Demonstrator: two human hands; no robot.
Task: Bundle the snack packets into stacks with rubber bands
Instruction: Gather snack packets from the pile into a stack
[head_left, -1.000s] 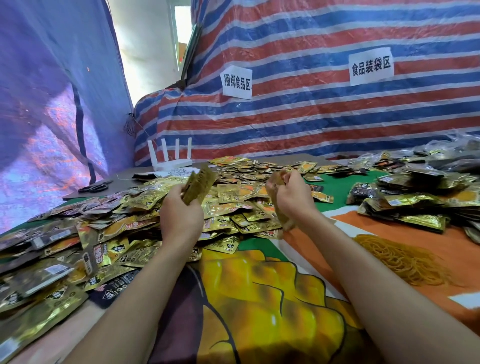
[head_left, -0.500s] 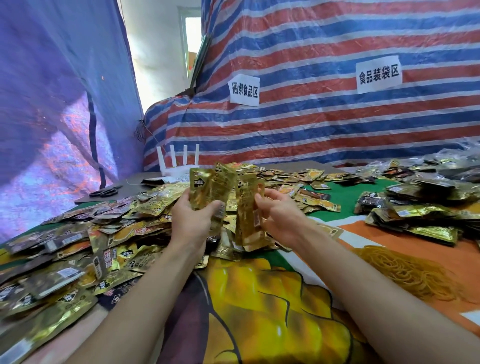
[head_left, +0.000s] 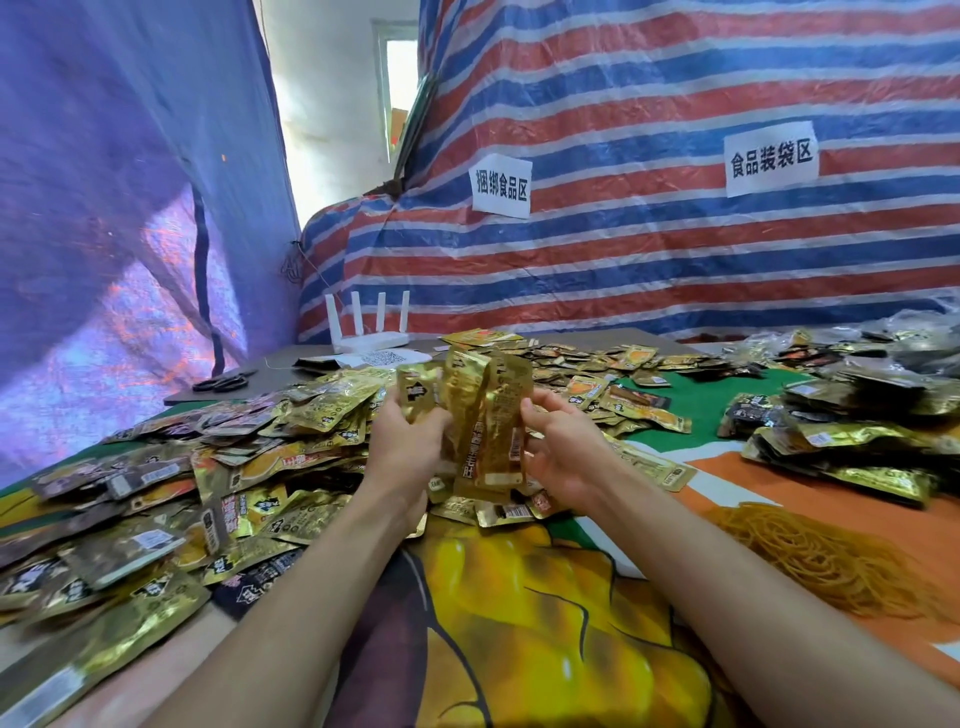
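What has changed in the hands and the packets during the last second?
The left hand and right hand came together from apart; their gold packets now meet upright as one bunch between them. The loose packet pile and the rubber bands stayed where they were.

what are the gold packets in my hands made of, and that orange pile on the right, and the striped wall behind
Gold packets: likely metallised foil-plastic film, glossy; they crinkle and throw bright glints.
Orange pile: looks like thin rubber bands, matte amber, in tangled loops.
Striped wall: seemingly woven plastic tarpaulin, slightly shiny, creased, with red, blue and white bands.
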